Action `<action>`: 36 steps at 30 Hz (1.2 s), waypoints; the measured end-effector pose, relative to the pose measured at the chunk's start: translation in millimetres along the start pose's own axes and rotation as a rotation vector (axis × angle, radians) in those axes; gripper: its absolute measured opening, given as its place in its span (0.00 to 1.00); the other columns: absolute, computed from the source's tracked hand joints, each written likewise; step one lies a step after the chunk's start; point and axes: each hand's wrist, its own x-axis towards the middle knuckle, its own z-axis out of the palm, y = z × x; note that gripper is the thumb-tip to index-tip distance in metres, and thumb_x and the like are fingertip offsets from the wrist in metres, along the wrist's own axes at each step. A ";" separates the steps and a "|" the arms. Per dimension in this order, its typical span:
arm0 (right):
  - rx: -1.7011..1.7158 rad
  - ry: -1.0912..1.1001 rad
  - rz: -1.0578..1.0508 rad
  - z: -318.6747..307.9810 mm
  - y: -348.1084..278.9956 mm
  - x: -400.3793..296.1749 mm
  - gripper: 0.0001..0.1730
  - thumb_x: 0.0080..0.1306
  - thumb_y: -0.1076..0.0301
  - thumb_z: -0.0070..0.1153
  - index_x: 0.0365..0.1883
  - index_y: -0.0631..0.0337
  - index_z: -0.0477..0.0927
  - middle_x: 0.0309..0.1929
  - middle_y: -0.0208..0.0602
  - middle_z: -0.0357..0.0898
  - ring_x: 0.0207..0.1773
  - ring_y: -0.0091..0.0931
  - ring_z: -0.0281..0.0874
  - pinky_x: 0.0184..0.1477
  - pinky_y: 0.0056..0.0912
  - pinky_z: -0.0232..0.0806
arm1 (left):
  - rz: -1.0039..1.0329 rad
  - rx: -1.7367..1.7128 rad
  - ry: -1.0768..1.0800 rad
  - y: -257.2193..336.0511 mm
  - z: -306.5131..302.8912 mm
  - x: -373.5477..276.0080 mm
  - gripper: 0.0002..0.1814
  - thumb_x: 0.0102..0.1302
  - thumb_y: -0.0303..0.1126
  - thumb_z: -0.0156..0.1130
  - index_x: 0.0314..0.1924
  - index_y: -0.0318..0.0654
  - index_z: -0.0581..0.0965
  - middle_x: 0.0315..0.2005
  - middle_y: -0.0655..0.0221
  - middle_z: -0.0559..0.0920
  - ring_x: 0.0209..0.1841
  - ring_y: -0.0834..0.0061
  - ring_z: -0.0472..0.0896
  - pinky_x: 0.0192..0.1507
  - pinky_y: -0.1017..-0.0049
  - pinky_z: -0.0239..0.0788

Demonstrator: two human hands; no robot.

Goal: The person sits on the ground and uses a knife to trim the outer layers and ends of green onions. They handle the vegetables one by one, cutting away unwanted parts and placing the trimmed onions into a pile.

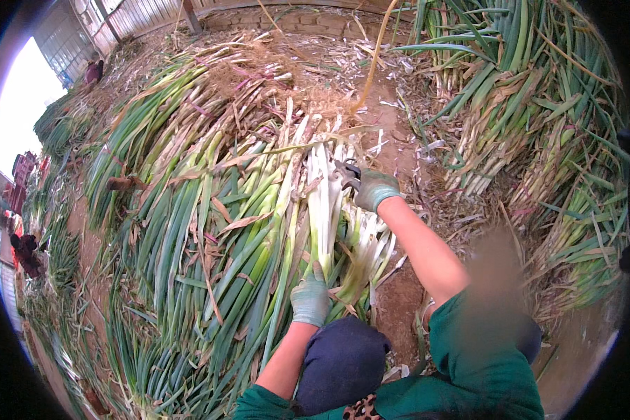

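Observation:
My right hand (376,190), in a pale green work glove, grips hand pruners (348,174). The dark blades lie beside the white shanks of peeled green onions (323,205), near their root ends. Below, my left hand (311,300), also gloved, is closed around the green part of these stalks, one finger lying along the top. Its other fingers are partly hidden. More white-stemmed green onions (373,228) lie just right of the held stalks. A large heap of long green onions (226,226) spreads to the left, brown husks and roots still on many.
Bundled green onions (504,131) are piled at the right. Husk scraps litter the soil floor (394,131). A yellow cord (375,63) hangs ahead. A wooden handle (126,183) sticks out of the heap. A person (26,254) is at far left. My knee (342,362) is below.

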 end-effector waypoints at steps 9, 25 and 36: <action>-0.041 -0.025 -0.061 14.0 -9.6 -33.1 0.21 0.60 0.56 0.54 0.47 0.61 0.78 0.46 0.47 0.82 0.51 0.40 0.80 0.51 0.42 0.72 | -0.004 -0.043 -0.013 -7.3 8.6 -15.3 0.39 0.59 0.35 0.59 0.68 0.31 0.59 0.37 0.53 0.80 0.35 0.58 0.83 0.35 0.61 0.75; -0.091 -0.156 -0.119 24.3 11.6 -100.7 0.24 0.61 0.61 0.52 0.53 0.64 0.73 0.48 0.48 0.79 0.53 0.39 0.79 0.52 0.39 0.71 | -0.161 -0.495 0.053 -33.1 61.7 -30.5 0.35 0.59 0.48 0.65 0.64 0.44 0.69 0.28 0.52 0.83 0.30 0.52 0.83 0.32 0.59 0.72; 0.102 -0.035 0.035 -7.4 5.2 -5.2 0.22 0.59 0.57 0.53 0.50 0.55 0.80 0.52 0.46 0.79 0.55 0.39 0.78 0.55 0.43 0.71 | -0.223 -0.422 -0.094 -15.6 35.2 -22.0 0.32 0.61 0.56 0.60 0.55 0.39 0.75 0.36 0.48 0.84 0.39 0.49 0.83 0.42 0.58 0.73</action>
